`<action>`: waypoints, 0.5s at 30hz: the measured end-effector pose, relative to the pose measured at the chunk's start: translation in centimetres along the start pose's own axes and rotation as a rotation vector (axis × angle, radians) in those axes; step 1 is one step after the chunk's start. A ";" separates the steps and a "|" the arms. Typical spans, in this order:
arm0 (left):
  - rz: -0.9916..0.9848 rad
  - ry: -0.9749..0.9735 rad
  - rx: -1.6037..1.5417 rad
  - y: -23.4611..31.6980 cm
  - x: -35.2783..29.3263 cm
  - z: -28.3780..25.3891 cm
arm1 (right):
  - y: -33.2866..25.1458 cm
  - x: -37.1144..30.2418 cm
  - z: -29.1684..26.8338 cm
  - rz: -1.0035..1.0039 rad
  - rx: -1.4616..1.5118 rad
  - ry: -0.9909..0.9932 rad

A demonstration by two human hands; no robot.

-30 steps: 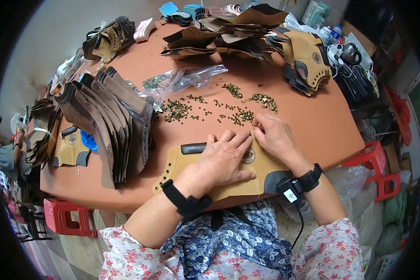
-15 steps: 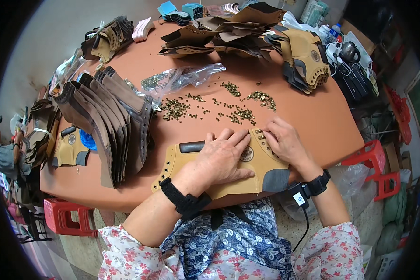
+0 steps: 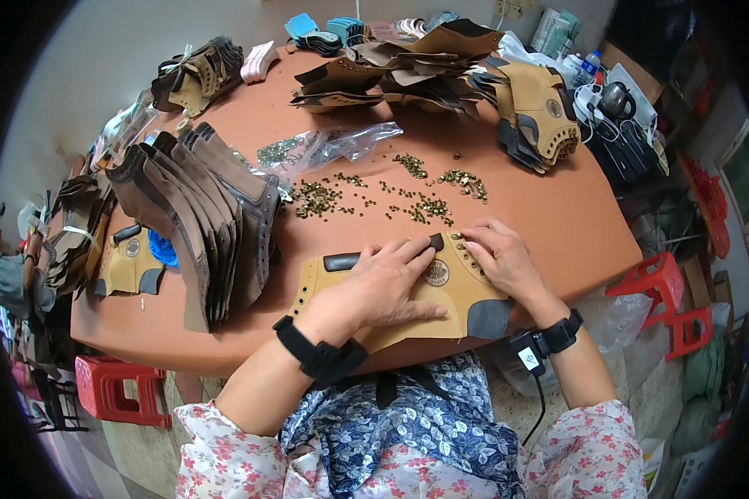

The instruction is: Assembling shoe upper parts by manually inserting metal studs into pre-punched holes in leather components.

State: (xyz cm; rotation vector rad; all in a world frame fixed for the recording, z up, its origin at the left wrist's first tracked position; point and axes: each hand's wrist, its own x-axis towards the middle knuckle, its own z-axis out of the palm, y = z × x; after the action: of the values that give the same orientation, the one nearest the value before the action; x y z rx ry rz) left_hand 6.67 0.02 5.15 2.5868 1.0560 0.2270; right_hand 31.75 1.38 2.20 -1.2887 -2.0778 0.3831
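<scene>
A tan boot upper (image 3: 438,304) with black patches and a round stamp lies flat at the table's near edge. My left hand (image 3: 389,287) rests on its middle, fingers stretched out and palm down. At the upper right edge of that piece, thumb and fingers of my right hand (image 3: 499,256) are pinched together over a row of holes. Small brass eyelets (image 3: 456,236) sit in this row next to the fingertips; whatever is between the fingers is hidden. Along the left edge runs another row of dark-ringed holes. Loose brass eyelets (image 3: 429,209) are scattered just beyond my hands.
A fanned stack of brown boot uppers (image 3: 200,224) stands on the left. Behind the eyelets lies a clear plastic bag (image 3: 329,148). More dark uppers (image 3: 399,71) and tan uppers (image 3: 541,112) are piled at the back. Red stools (image 3: 121,391) flank the table (image 3: 574,216).
The whole view has shifted slightly. My right fingertips have moved a little along the row of holes, still pinched. My left hand stays flat on the boot upper.
</scene>
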 end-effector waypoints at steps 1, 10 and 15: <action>0.020 0.013 -0.024 -0.3 -0.8 -0.1 | -0.2 -0.1 0.0 0.015 0.005 -0.005; -0.141 0.052 -0.200 -0.5 -11.6 -2.8 | -5.4 -4.5 -1.0 -0.096 0.102 -0.056; -0.181 0.131 -0.097 -1.4 -13.7 -1.1 | -8.1 -6.2 0.5 -0.221 -0.110 -0.119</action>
State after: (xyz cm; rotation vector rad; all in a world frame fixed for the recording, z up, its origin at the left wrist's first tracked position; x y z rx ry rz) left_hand -4.29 -8.39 5.34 2.4007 1.2834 0.3964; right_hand 27.76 -7.78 4.00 -1.1055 -2.3421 0.2557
